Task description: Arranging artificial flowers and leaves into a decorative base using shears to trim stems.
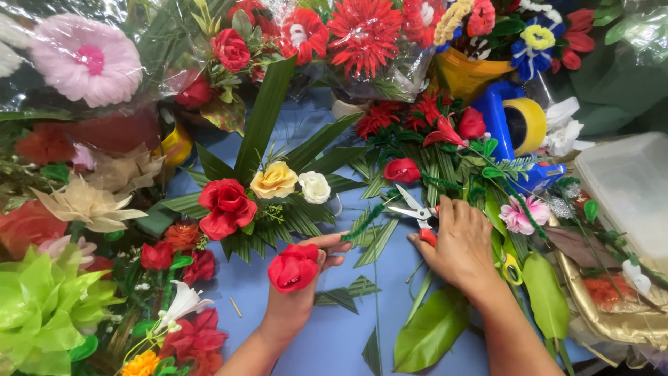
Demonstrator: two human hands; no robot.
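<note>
Red petals fill the grip of the left hand [296, 296]: its fingers [334, 242] are closed around a red artificial rose [293, 268], thumb and forefinger extended toward the right, the bloom facing up at the camera. The stem is hidden behind the bloom and palm and cannot be made out. The left forearm enters from the lower edge, cut off below the wrist, angled up and slightly right.

The right hand [463, 247] lies palm down, fingers curled over the red handles of a pair of scissors [415, 209]. Only a small part of a handle shows at the thumb; the steel blades stand open and point up-left toward a strip of green palm leaf [369, 217]. Whether the blades touch the leaf cannot be determined. The right forearm runs off the lower right edge.

Both hands work above a blue-covered bench [334, 327]. Cut leaf pieces [341, 294] lie between the hands. Just above the left hand sits an arrangement of a large red rose [226, 207], a yellow rose [274, 180] and a white rose [314, 186] on fanned palm fronds. A broad green leaf [431, 327] lies beside the right wrist. A blue tape dispenser with a yellow roll [518, 125] stands well beyond the right hand, partly screened by foliage. A translucent plastic box [626, 188] is cut off at the right edge.
</note>
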